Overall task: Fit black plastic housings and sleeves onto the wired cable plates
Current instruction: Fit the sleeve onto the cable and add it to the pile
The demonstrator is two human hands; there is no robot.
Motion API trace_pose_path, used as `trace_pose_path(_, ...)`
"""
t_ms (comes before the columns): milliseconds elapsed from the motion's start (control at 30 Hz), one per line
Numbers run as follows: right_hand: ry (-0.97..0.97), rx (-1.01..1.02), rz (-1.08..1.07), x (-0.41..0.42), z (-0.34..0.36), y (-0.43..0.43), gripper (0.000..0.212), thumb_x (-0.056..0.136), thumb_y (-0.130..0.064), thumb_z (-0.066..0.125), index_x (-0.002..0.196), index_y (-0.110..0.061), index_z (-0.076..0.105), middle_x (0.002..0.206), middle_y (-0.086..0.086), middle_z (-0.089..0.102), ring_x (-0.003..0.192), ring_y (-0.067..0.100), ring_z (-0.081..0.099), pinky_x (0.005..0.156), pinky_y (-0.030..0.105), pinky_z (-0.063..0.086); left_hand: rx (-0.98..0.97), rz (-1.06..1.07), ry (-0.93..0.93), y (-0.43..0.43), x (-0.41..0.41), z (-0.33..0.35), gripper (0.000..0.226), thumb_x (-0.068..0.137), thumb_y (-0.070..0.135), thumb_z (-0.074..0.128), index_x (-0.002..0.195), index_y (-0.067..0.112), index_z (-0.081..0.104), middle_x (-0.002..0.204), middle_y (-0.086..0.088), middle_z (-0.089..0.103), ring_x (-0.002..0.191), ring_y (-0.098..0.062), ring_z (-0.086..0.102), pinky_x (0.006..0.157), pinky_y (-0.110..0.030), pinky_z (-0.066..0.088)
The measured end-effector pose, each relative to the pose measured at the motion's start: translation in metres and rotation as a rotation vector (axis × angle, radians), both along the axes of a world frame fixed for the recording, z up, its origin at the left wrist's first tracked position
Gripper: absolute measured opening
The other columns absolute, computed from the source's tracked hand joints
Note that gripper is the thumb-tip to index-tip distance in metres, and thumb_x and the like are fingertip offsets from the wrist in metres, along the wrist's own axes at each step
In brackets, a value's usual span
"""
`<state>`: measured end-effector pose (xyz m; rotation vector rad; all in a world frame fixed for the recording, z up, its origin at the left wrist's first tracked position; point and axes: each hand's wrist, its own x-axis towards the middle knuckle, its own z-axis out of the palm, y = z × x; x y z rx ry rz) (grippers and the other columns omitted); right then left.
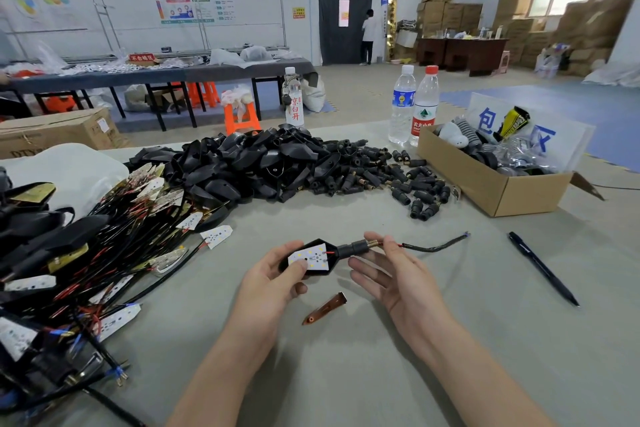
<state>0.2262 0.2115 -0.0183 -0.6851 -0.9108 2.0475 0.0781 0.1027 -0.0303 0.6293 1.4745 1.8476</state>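
A black housing (308,258) with a white plate (309,257) seated in it is being held in the left hand (277,274), thumb pressing on the plate. The sleeve (356,247) is being steadied by the fingertips of the right hand (391,270), otherwise spread wide. The assembly's long axis is lying across both palms, cable (433,246) pointing beyond the right hand. Red wires risk being pinched if the sleeve is being pushed crookedly.
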Motion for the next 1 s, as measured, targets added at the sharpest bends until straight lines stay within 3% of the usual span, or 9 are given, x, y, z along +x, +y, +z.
trace_pose_path(200,-0.112,0.169,-0.157,-0.003,-0.003,-0.001,0.02,0.098,-0.02,0.059,0.098,-0.009,0.075,0.083,0.002,0.073,0.075,0.01,0.069,0.067,0.021,0.058,0.012,-0.013,-0.038,-0.007,-0.001,0.005,0.024,0.094,0.003,0.062,0.114,0.015,0.069,0.106,-0.009,0.074,0.083,-0.017,0.065,0.065,-0.024,0.052)
trace_pose_path(333,-0.158,0.21,-0.19,-0.006,0.005,-0.01,0.02,0.099,-0.021,0.057,0.1,-0.008,0.073,0.084,0.007,0.076,0.078,0.015,0.074,0.065,0.02,0.058,0.004,0.018,-0.012,-0.013,0.002,0.013,0.024,0.095,0.004,0.062,0.115,0.016,0.068,0.105,-0.008,0.073,0.079,-0.014,0.061,0.068,-0.027,0.05)
trace_pose_path(600,-0.095,0.256,-0.082,-0.055,0.044,-0.072,0.021,0.102,-0.017,0.051,0.1,-0.006,0.069,0.085,0.009,0.077,0.081,0.018,0.075,0.066,0.018,0.058,0.139,0.182,-0.149,-0.067,-0.031,0.049,0.021,0.096,0.0,0.056,0.111,0.011,0.065,0.093,-0.007,0.071,0.068,-0.011,0.063,0.063,-0.026,0.05)
trace_pose_path(700,-0.02,0.271,-0.012,-0.095,0.068,-0.115,0.02,0.102,-0.016,0.051,0.099,-0.009,0.069,0.082,0.007,0.077,0.079,0.016,0.075,0.064,0.017,0.056,0.271,0.28,-0.244,-0.106,-0.055,0.074,0.01,0.098,0.008,0.057,0.1,0.003,0.065,0.092,-0.015,0.07,0.072,-0.017,0.065,0.066,-0.028,0.056)
trace_pose_path(767,0.03,0.275,0.058,-0.125,0.081,-0.152,0.019,0.102,-0.016,0.051,0.101,-0.008,0.069,0.082,0.008,0.077,0.079,0.016,0.075,0.065,0.017,0.057,0.352,0.321,-0.321,-0.132,-0.068,0.089,0.024,0.101,0.021,0.055,0.099,-0.001,0.063,0.085,-0.016,0.071,0.069,-0.019,0.068,0.062,-0.029,0.058)
trace_pose_path(900,0.12,0.214,0.147,-0.17,0.096,-0.218,0.02,0.101,-0.016,0.053,0.105,-0.004,0.069,0.081,0.01,0.076,0.077,0.017,0.075,0.065,0.018,0.057,0.338,0.339,-0.169,-0.184,-0.082,0.102,0.041,0.095,0.045,0.055,0.104,0.009,0.07,0.094,-0.009,0.077,0.079,-0.015,0.073,0.061,-0.027,0.057)
trace_pose_path(1000,0.149,0.188,0.213,-0.186,0.098,-0.252,0.021,0.101,-0.017,0.054,0.106,-0.004,0.07,0.084,0.012,0.077,0.08,0.018,0.075,0.066,0.019,0.057,0.314,0.312,0.031,-0.228,-0.089,0.108,0.026,0.081,0.043,0.067,0.096,0.025,0.079,0.101,-0.003,0.077,0.085,-0.01,0.072,0.064,-0.023,0.055)
